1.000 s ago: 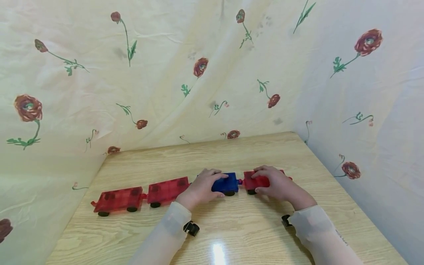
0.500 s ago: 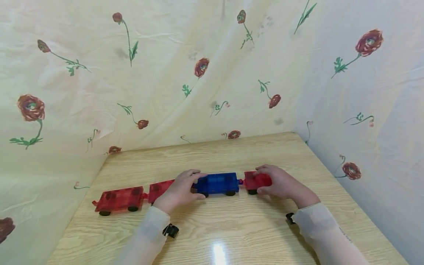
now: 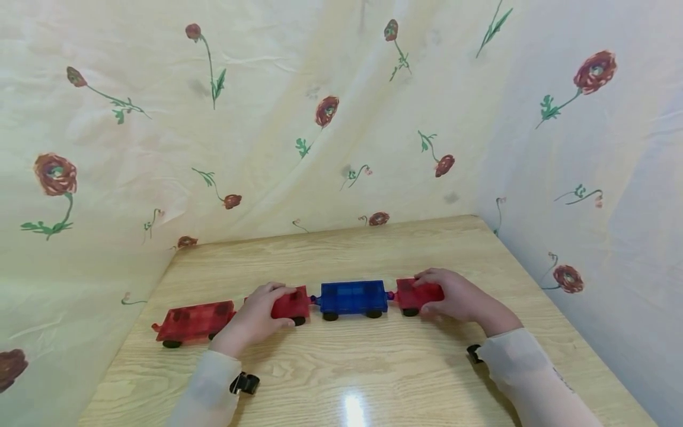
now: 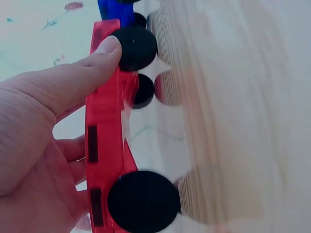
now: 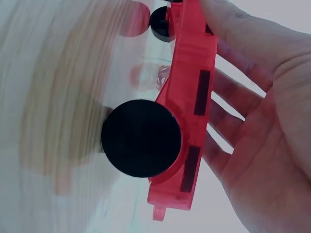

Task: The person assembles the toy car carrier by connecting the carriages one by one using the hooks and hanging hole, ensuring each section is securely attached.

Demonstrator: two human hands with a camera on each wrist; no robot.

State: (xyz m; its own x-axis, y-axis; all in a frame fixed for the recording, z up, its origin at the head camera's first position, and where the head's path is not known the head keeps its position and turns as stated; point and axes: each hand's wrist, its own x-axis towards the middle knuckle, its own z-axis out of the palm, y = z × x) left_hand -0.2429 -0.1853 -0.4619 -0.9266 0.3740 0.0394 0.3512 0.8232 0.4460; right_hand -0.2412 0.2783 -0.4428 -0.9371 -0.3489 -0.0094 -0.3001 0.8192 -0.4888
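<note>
Red and blue see-through toy train cars with black wheels stand coupled in a row on the table. My left hand (image 3: 258, 315) grips the second red car (image 3: 290, 303) from the left, thumb at its near side in the left wrist view and fingers beyond it. To its right is the blue car (image 3: 353, 298), which no hand touches. At the right end my right hand (image 3: 452, 295) holds another red car (image 5: 192, 92) between thumb and fingers, covering its right part in the head view. The leftmost red car (image 3: 196, 321) stands free of both hands.
The wood-patterned tabletop (image 3: 341, 367) lies under the cars. A pale curtain (image 3: 256, 118) with printed flowers hangs behind the table and along its sides. Black wrist cameras show at both sleeves.
My left hand has left the blue car and moved leftward onto the second red car. My right hand stays on the right-end red car. The row of cars keeps its place.
</note>
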